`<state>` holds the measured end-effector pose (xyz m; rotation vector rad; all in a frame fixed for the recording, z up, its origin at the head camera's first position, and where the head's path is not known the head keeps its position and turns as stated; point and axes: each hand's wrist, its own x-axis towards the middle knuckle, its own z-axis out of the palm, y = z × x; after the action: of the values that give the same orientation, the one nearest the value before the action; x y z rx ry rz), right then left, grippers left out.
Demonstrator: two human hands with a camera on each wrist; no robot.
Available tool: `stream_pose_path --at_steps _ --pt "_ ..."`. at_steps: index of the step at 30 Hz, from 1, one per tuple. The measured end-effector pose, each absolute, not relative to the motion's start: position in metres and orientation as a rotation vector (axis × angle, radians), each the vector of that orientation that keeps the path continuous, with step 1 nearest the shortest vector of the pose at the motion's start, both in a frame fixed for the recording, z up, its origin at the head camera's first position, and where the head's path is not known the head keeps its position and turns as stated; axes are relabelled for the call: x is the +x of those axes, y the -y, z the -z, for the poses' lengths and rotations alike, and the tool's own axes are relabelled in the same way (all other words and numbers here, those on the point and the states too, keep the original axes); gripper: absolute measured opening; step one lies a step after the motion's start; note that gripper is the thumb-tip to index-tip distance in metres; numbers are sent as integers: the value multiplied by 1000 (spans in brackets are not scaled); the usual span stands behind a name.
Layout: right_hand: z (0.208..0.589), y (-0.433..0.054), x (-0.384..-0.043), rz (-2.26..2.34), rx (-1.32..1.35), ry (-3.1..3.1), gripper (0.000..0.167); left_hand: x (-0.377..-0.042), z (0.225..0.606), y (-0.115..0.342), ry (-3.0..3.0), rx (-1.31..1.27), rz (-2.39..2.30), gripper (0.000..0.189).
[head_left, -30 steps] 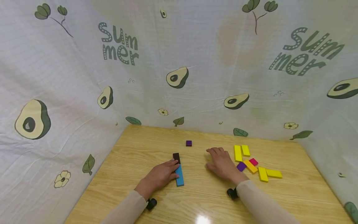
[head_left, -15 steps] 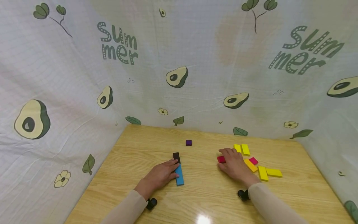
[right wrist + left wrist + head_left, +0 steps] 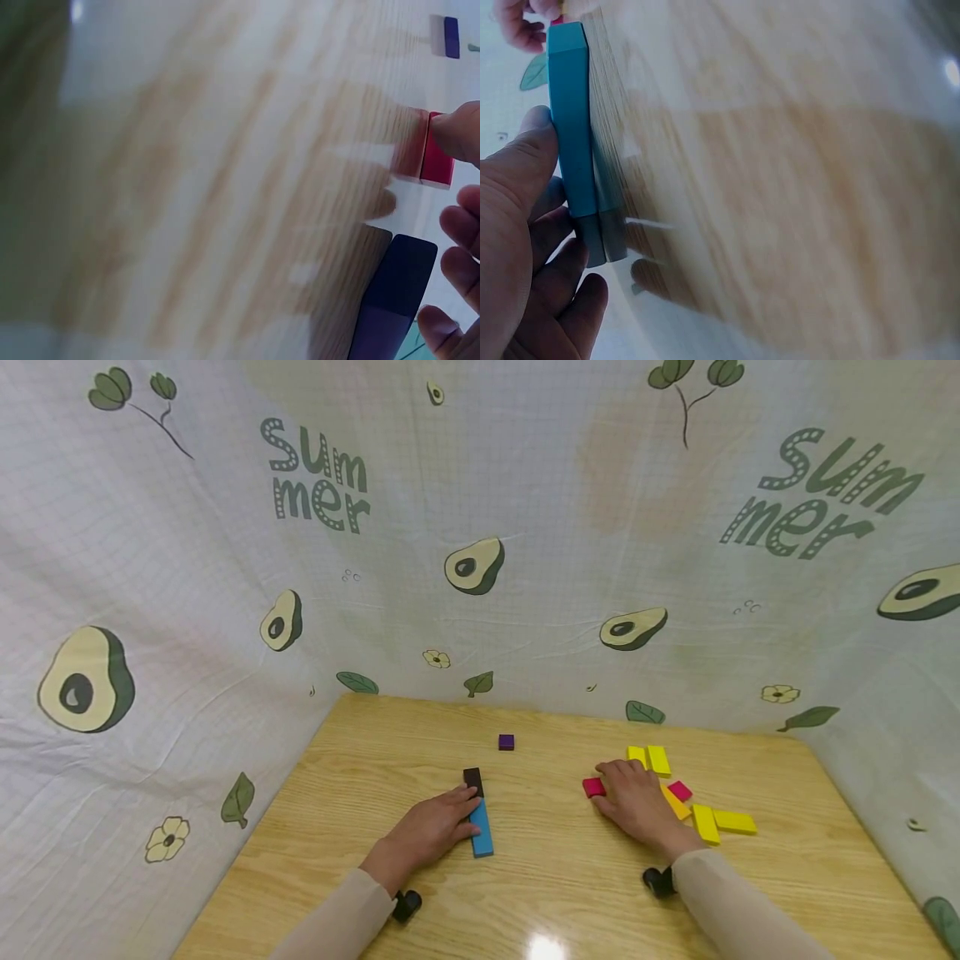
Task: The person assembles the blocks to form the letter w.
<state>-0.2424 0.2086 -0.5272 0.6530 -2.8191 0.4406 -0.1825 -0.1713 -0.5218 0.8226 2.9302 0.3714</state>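
The right hand point(image 3: 633, 797) has slid slightly rightward, baring more of the red block point(image 3: 592, 787), which lies on the counter point(image 3: 390, 743) by the thumb, apparently left in place; I cannot tell whether its fingers grasp anything. Against half a second ago, it covers more of the orange block point(image 3: 678, 806); the left hand point(image 3: 431, 827), fingers loose, stays against the blue block point(image 3: 482, 839) and black block point(image 3: 472, 778).

White cloth point(image 3: 540, 452) printed with avocados point(image 3: 476, 567), leaves point(image 3: 479, 684) and flowers point(image 3: 437, 659) hangs behind a wooden table point(image 3: 360, 752), which shows a bright glare point(image 3: 545, 947)
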Motion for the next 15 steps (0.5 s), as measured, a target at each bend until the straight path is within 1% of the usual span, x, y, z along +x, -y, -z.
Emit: stream_pose_path --at_steps 9,15 --pt "529 -205 -243 -427 677 2834 37 -183 522 172 -2921 833 -397 56" --pt "529 -202 -240 -448 682 2832 34 -184 523 172 -2921 840 -387 58"
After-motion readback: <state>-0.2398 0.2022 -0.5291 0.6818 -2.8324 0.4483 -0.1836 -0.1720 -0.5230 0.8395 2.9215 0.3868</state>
